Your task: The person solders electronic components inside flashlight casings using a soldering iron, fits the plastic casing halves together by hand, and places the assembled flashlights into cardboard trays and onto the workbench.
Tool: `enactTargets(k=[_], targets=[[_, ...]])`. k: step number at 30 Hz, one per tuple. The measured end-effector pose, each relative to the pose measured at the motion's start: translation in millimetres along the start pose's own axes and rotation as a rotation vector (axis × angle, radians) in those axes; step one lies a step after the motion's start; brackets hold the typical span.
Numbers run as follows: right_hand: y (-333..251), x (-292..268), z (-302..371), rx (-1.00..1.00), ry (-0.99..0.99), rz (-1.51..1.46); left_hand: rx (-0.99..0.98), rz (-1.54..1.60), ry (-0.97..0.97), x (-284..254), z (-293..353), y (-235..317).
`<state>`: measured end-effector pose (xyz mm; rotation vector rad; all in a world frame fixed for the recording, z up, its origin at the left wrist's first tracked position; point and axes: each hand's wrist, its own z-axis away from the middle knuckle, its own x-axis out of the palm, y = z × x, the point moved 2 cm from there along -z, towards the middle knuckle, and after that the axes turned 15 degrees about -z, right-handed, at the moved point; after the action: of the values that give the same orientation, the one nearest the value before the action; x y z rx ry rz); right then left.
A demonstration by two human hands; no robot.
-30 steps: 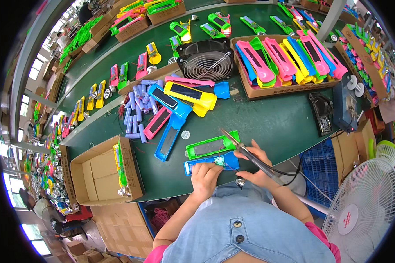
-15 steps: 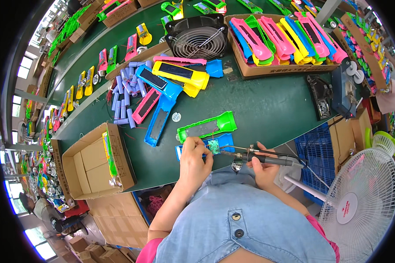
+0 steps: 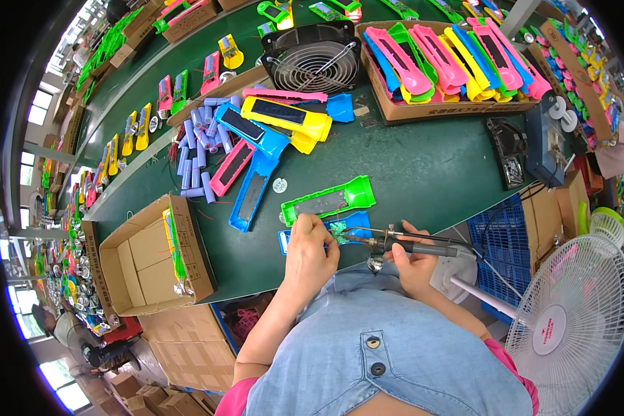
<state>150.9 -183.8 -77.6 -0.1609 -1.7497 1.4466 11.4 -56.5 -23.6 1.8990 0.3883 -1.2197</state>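
My right hand point(image 3: 414, 269) is wrapped around the dark handle of a soldering iron point(image 3: 423, 249), which has a thin metal feed tube along its top. The iron points left, its tip at a small green circuit board point(image 3: 338, 229). That board rests on a blue plastic casing point(image 3: 360, 221) near the table's front edge. Beside the board, my left hand point(image 3: 308, 255) is closed in a pinch over the casing's left part; what its fingertips hold is hidden. Just beyond lies a green casing point(image 3: 329, 200), hollow side up.
Purple battery cells point(image 3: 195, 156) and coloured casings point(image 3: 288, 116) lie beyond to the left. An open cardboard box point(image 3: 137, 260) stands at left, a full box of casings point(image 3: 457, 109) at back right. A black fan point(image 3: 312, 59) stands behind; a white fan point(image 3: 568, 312) is at right.
The soldering iron has shifted slightly, its feed tube now nearer the board's upper side. My left hand stays pinched at almost the same spot.
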Motion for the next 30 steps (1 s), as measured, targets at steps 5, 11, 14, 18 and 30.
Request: enactTargets(k=[5,11,14,18,30], targets=[[-3,1,-2,0.003,-0.008,0.002,-0.004,-0.006,-0.018,0,-1,0],[-8,-1,-6,0.048,0.013,-0.023,0.028,-0.005,-0.039,1,-4,-1],[-11,-3,-7,0.000,0.017,-0.023,0.024,-0.009,-0.055,0,-4,-1],[-13,-6,-8,-0.077,0.009,-0.016,0.027,-0.023,-0.066,0,-5,-1],[-15,-12,-2,-0.057,-0.003,-0.021,-0.301,0.583,0.077,5,54,-14]])
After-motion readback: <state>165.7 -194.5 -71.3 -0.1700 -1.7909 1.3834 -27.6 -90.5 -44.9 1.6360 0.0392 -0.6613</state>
